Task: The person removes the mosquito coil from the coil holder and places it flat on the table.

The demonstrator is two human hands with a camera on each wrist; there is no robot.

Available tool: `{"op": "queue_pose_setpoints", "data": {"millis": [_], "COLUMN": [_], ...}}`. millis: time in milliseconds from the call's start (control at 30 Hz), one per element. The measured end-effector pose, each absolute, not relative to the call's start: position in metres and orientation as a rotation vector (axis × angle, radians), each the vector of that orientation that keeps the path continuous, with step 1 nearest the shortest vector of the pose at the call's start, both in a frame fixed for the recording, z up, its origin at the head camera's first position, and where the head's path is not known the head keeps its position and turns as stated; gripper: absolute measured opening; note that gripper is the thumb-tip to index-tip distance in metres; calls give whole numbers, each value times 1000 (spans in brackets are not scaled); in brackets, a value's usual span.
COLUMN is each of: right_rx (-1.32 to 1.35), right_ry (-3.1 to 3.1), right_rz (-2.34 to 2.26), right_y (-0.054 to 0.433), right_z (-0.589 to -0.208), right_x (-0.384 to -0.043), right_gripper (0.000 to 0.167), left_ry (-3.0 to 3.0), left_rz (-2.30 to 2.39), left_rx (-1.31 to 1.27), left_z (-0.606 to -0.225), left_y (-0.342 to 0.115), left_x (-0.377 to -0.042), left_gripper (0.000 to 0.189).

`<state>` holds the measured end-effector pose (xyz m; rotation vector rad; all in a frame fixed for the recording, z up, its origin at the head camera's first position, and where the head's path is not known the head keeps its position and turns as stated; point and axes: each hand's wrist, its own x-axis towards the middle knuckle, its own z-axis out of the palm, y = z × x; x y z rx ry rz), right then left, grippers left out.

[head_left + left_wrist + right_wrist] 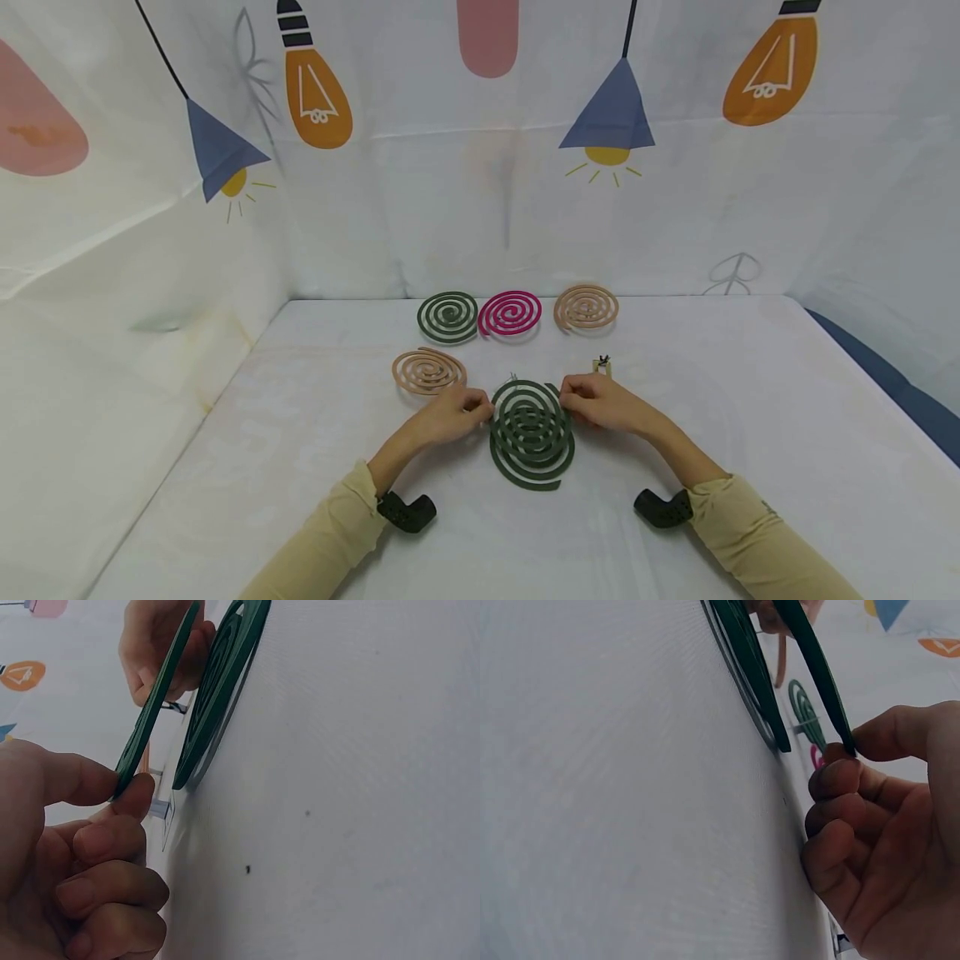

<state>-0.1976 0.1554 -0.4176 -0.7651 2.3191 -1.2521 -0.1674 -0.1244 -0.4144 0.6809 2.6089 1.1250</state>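
A dark green mosquito coil (155, 697) is held above the table between both hands, over a second green coil (201, 731) below it. My left hand (452, 414) pinches the held coil's left edge between thumb and index finger, its other fingers curled in. At the opposite edge, my right hand (603, 402) pinches the same coil with thumb and forefinger. Both wrist views show a gap between the two coils. From the head view they overlap, so the lower one is partly hidden. A tan coil (429, 372) lies just beyond the left hand.
Along the table's back edge sit another green coil (447, 317), a pink coil (510, 313) and a tan coil (586, 307). A small gold-coloured piece (602, 365) is behind the right hand. White printed fabric (450, 208) encloses the white table (300, 433).
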Motion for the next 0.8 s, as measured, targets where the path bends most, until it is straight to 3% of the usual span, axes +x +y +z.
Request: {"op": "queue_pose_setpoints", "data": {"millis": [800], "right_rx": [-926], "right_ry": [2402], "right_rz": [-1034], "right_y": [155], "right_z": [-413], "right_x": [-194], "right_gripper": [20], "left_ry": [2570], "left_rz": [968], "left_rx": [689], "left_z": [-413], "left_y": [-122], "left_x": [-163], "left_gripper": [26]}}
